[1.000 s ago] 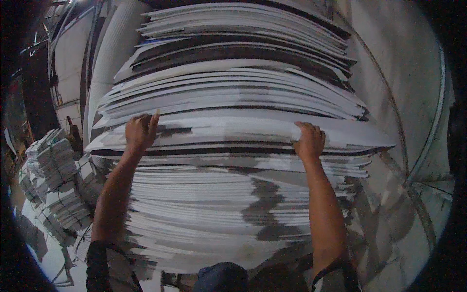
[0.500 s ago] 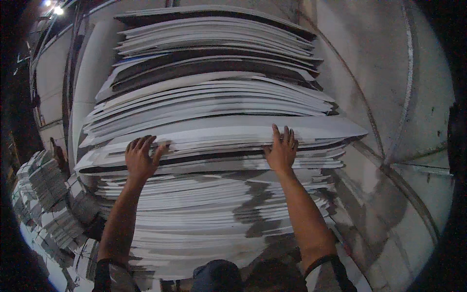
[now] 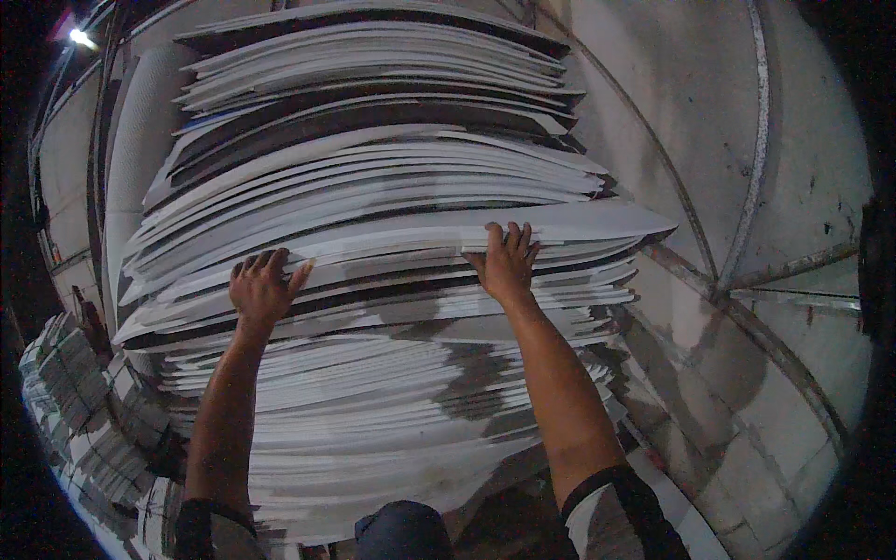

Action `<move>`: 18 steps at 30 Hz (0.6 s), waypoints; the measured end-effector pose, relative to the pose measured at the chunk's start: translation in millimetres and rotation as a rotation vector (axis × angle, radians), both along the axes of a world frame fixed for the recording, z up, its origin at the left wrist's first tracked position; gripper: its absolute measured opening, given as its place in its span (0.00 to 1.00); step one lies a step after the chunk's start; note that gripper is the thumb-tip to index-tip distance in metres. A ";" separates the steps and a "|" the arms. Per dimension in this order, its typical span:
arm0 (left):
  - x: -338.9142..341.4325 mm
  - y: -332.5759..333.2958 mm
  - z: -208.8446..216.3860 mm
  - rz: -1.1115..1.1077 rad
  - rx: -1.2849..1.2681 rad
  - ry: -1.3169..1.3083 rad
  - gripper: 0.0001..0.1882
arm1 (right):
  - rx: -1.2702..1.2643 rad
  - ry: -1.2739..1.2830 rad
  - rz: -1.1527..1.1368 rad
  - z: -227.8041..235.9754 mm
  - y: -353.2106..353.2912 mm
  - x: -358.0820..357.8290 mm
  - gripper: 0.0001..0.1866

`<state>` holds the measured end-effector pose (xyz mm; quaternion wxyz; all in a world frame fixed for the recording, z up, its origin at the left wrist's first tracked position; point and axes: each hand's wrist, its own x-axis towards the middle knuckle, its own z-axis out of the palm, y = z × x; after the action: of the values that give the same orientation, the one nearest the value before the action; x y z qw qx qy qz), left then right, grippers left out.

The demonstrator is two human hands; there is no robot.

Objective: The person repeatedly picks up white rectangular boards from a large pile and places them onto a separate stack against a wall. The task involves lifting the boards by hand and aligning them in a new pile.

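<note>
A tall stack of large white sheets (image 3: 373, 182), with some dark ones among them, fills the middle of the view; their edges face me and bow upward in the fisheye picture. Both arms reach forward to a thick group of sheets (image 3: 392, 245) halfway up the pile. On its left part rests my left hand (image 3: 263, 287), fingers forward over the edges and thumb held apart. My right hand (image 3: 507, 263) lies on the same group farther right, its fingers spread and pointing away from me. Neither hand is visibly wrapped round a sheet.
Tied bundles of smaller flat pieces (image 3: 70, 383) are heaped at the lower left. A pale wall (image 3: 803, 168) with a pipe-like metal bar (image 3: 742, 327) runs along the right. Behind the stack's left side stands a pale upright roll or panel (image 3: 140, 131). A lamp (image 3: 82, 37) shines at the upper left.
The view has shifted, so the stack sits farther left and a little higher. My right hand has moved left and upward in the picture; my left hand stays on the sheets.
</note>
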<state>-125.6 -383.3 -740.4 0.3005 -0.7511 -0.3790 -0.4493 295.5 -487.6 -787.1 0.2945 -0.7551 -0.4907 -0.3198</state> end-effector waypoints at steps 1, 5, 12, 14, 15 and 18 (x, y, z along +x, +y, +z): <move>-1.3 1.0 -1.5 0.014 -0.018 0.022 0.29 | -0.031 0.020 -0.001 2.4 -3.0 -2.5 0.42; -7.1 -7.2 -10.3 0.033 -0.119 0.067 0.31 | -0.067 0.046 0.058 0.6 -31.0 -13.4 0.48; -1.4 -26.6 -12.1 -0.013 -0.162 0.000 0.36 | -0.117 0.134 0.068 -3.7 -61.2 -18.7 0.58; 7.6 -29.2 -14.3 -0.024 -0.147 0.002 0.36 | -0.137 0.152 0.084 -1.5 -62.5 -20.3 0.58; 16.6 -32.5 -15.0 -0.023 -0.151 0.002 0.36 | -0.130 0.155 0.089 -0.1 -61.3 -21.5 0.58; 51.4 -45.8 -16.6 -0.128 -0.171 -0.032 0.36 | -0.087 0.140 0.053 -2.7 -68.1 -20.7 0.58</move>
<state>-74.2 -429.1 -757.1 0.2001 -0.7893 -0.3721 -0.4456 274.7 -555.7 -789.8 0.3031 -0.7746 -0.5021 -0.2367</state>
